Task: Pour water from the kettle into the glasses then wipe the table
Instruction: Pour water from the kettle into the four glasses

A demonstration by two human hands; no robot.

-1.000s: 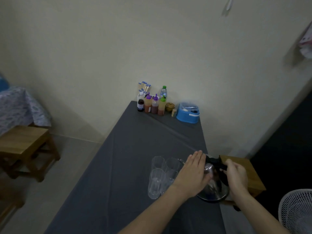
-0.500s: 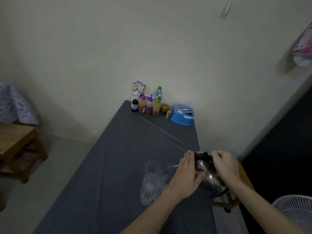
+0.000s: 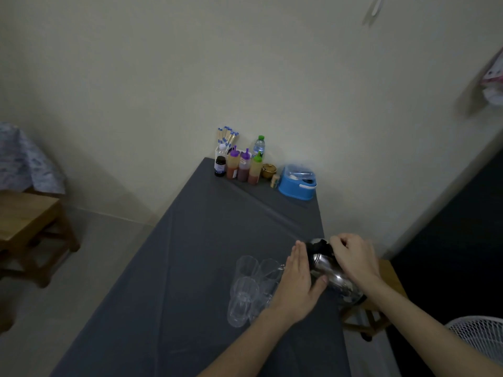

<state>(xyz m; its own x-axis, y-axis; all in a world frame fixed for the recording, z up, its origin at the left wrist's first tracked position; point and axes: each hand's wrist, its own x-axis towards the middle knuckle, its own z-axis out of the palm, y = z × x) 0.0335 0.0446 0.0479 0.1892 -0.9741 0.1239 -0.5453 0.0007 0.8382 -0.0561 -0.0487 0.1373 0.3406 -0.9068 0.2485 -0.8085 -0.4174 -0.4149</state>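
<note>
Kettle [image 3: 330, 270]: steel, at the table's [image 3: 190, 254] right edge, now tipped toward the glasses [image 3: 251, 285]; a second earlier it sat upright.
Meaning: pouring looked about to start; no water seen.
Right hand [image 3: 353, 258]: clamped around the black handle.
Left hand [image 3: 299, 284]: fingers straight, flat against the kettle's side, between kettle and glasses.

left hand [image 3: 298, 287]: bare, no rings | right hand [image 3: 353, 258]: bare | forearms: unsleeved, no watch
</note>
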